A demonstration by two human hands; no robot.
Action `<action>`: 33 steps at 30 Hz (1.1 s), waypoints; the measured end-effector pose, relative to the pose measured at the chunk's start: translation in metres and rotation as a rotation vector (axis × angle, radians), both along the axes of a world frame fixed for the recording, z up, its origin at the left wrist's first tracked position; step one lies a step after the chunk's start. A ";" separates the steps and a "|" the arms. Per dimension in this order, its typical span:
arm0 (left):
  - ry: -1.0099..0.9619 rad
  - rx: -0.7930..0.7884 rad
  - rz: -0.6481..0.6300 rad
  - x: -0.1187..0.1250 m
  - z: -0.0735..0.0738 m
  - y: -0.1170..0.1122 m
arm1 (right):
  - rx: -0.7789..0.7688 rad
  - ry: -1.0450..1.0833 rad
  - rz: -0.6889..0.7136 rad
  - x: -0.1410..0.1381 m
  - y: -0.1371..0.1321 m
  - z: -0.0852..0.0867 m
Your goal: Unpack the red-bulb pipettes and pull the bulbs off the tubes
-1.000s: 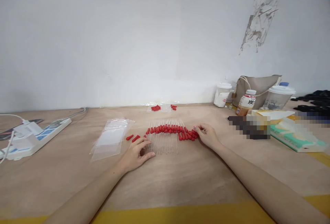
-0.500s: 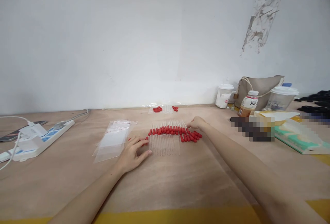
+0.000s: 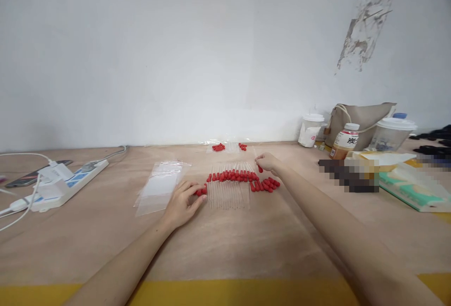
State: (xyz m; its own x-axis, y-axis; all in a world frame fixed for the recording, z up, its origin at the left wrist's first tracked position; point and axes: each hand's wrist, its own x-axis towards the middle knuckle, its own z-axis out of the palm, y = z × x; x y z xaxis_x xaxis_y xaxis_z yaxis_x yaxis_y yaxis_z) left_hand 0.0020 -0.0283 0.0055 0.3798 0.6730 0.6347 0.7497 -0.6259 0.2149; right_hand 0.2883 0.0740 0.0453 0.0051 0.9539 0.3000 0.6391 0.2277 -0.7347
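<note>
A row of clear glass droppers with red rubber bulbs lies side by side on the wooden table. My right hand is lifted at the far right end of the row and pinches one dropper, its red bulb hanging below the fingers. My left hand rests on the table at the row's left end, fingers curled onto loose red bulbs. More loose red bulbs are heaped at the row's right end.
A stack of clear plastic bags lies left of my left hand. Another bag with red bulbs sits by the wall. A power strip with chargers is far left. Cups, a bottle, a bag and books stand at right.
My right hand moved from the heap of bulbs to the far end of the row and lifted one dropper. My left hand slid onto the loose bulbs at the left end.
</note>
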 end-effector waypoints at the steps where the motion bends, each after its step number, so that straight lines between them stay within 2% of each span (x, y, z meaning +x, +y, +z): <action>1: -0.013 -0.005 -0.007 0.002 -0.001 0.000 | -0.018 0.044 0.042 -0.003 -0.011 0.002; 3: -0.039 -0.011 -0.017 0.008 -0.002 -0.002 | -0.029 0.127 0.114 -0.011 -0.036 0.002; 5: -0.063 -0.008 -0.023 0.017 -0.002 -0.006 | -0.039 0.210 0.188 -0.020 -0.063 -0.007; 8: -0.094 -0.020 -0.079 0.035 0.001 -0.016 | -0.151 0.601 0.500 -0.030 -0.097 -0.027; 11: -0.062 -0.047 -0.155 0.049 0.002 -0.024 | -0.283 0.839 0.601 -0.036 -0.114 -0.045; 13: 0.000 -0.026 -0.157 0.053 0.000 -0.026 | -0.333 0.896 0.622 -0.037 -0.117 -0.051; 15: 0.060 0.025 -0.135 0.053 -0.003 -0.024 | -0.295 0.801 0.636 -0.035 -0.117 -0.054; 16: 0.082 0.052 -0.122 0.052 -0.005 -0.024 | -0.220 0.702 0.632 -0.033 -0.116 -0.055; 21: 0.147 0.155 -0.057 0.050 -0.009 -0.021 | 0.409 -0.026 0.529 -0.024 -0.114 -0.060; 23: 0.175 0.173 -0.049 0.050 -0.009 -0.022 | 0.565 -0.243 0.480 -0.023 -0.115 -0.064; 27: 0.232 0.191 -0.085 0.049 -0.008 -0.026 | 0.667 -0.404 0.460 -0.022 -0.118 -0.068; 33: 0.303 0.207 -0.114 0.045 -0.005 -0.033 | 0.675 -0.390 0.503 -0.017 -0.122 -0.068</action>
